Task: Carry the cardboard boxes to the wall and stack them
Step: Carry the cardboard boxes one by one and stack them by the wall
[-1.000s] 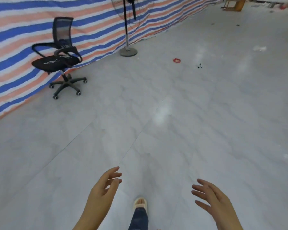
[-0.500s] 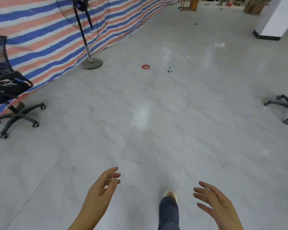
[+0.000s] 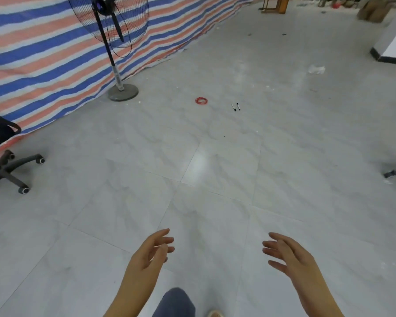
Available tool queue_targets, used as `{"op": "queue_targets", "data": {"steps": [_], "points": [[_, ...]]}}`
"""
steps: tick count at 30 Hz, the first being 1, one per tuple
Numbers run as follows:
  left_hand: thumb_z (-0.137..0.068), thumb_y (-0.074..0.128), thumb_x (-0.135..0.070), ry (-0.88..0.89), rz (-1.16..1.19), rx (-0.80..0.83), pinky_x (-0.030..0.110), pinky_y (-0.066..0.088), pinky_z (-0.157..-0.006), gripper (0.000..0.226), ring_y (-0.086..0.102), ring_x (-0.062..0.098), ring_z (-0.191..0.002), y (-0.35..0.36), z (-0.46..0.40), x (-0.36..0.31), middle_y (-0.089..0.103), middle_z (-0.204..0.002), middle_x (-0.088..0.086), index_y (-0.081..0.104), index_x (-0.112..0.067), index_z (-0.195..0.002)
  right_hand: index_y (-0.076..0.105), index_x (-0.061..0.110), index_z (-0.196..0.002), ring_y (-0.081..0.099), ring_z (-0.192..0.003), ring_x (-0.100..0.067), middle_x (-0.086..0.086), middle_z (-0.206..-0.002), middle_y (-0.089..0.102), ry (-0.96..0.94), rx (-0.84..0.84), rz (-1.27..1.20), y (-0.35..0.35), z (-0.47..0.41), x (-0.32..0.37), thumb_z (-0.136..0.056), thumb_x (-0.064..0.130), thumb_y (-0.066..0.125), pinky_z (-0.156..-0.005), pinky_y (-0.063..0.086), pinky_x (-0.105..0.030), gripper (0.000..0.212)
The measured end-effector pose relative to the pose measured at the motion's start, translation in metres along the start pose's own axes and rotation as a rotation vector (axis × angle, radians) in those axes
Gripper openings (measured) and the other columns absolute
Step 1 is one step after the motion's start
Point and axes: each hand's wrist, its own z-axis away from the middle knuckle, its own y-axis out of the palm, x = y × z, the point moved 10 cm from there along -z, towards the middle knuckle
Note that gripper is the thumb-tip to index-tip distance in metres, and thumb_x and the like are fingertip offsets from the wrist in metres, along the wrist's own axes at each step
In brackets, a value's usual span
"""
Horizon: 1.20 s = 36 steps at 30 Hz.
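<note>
Both hands, the left hand (image 3: 150, 253) and the right hand (image 3: 288, 256), hang over the grey tiled floor (image 3: 215, 179) with fingers loosely spread, holding nothing. The cardboard boxes (image 3: 373, 10) sit far ahead of the right hand, while a standing fan (image 3: 114, 42) and striped tarp (image 3: 44, 53) are ahead of the left hand.

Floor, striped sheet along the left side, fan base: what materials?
Pale grey floor: looks like glazed or polished stone-look tile, with grout lines, veining and a glare patch.
Blue, orange and white striped sheet: probably woven plastic tarpaulin; it hangs with its hem on the floor.
Round grey fan base: likely metal or a cast weight, matt; unclear.
</note>
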Motion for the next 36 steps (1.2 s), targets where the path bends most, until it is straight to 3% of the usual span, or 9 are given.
{"op": "queue_targets", "data": {"steps": [6, 10, 18, 24, 31, 36], "points": [[-0.096, 0.046, -0.004, -0.054, -0.012, -0.043, 0.029, 0.053, -0.081, 0.029, 0.067, 0.007, -0.092, 0.015, -0.106, -0.007, 0.07, -0.097, -0.017, 0.062, -0.026, -0.106, 0.068, 0.017, -0.102, 0.071, -0.083, -0.01, -0.003, -0.091, 0.074, 0.048, 0.049, 0.052, 0.026, -0.109, 0.024, -0.099, 0.01, 0.046, -0.079, 0.055, -0.034, 0.023], [-0.095, 0.047, -0.003, -0.047, -0.011, -0.05, 0.034, 0.053, -0.084, 0.029, 0.068, 0.013, -0.092, 0.026, -0.204, -0.03, 0.072, -0.093, -0.004, 0.064, -0.026, -0.105, 0.068, 0.017, -0.102, 0.071, -0.082, -0.01, -0.001, -0.088, 0.075, 0.037, 0.019, 0.037, 0.044, -0.198, 0.059, -0.098, 0.01, 0.046, -0.076, 0.054, -0.033, 0.023], [-0.096, 0.049, -0.009, 0.092, -0.101, 0.049, 0.031, 0.051, -0.086, 0.027, 0.067, 0.004, -0.093, 0.05, -0.415, -0.142, 0.068, -0.102, -0.019, 0.063, -0.028, -0.109, 0.067, 0.019, -0.101, 0.071, -0.082, -0.009, 0.0, -0.089, 0.075, -0.026, -0.075, 0.007, 0.071, -0.359, 0.164, -0.099, 0.01, 0.045, -0.076, 0.054, -0.032, 0.024], [-0.096, 0.048, -0.009, 0.087, -0.11, 0.092, 0.027, 0.051, -0.083, 0.028, 0.066, 0.004, -0.094, 0.089, -0.533, -0.177, 0.067, -0.102, -0.019, 0.062, -0.028, -0.11, 0.065, 0.019, -0.101, 0.07, -0.083, -0.011, -0.001, -0.093, 0.073, 0.038, -0.109, 0.043, 0.069, -0.466, 0.188, -0.099, 0.01, 0.043, -0.067, 0.056, -0.023, 0.024], [-0.096, 0.049, -0.009, 0.001, -0.076, 0.018, 0.029, 0.052, -0.084, 0.027, 0.067, 0.006, -0.092, 0.149, -0.665, -0.196, 0.071, -0.098, -0.009, 0.063, -0.029, -0.108, 0.064, 0.013, -0.104, 0.068, -0.091, -0.017, -0.006, -0.095, 0.071, 0.046, -0.06, 0.06, 0.061, -0.634, 0.245, -0.1, 0.009, 0.042, -0.075, 0.053, -0.029, 0.023], [-0.096, 0.049, -0.007, 0.004, -0.063, -0.012, 0.033, 0.053, -0.085, 0.028, 0.067, 0.006, -0.091, 0.203, -0.762, -0.247, 0.072, -0.096, -0.008, 0.063, -0.028, -0.107, 0.067, 0.017, -0.101, 0.071, -0.084, -0.012, -0.001, -0.088, 0.074, -0.008, -0.04, 0.101, 0.042, -0.752, 0.324, -0.098, 0.009, 0.045, -0.074, 0.057, -0.031, 0.024]]}}
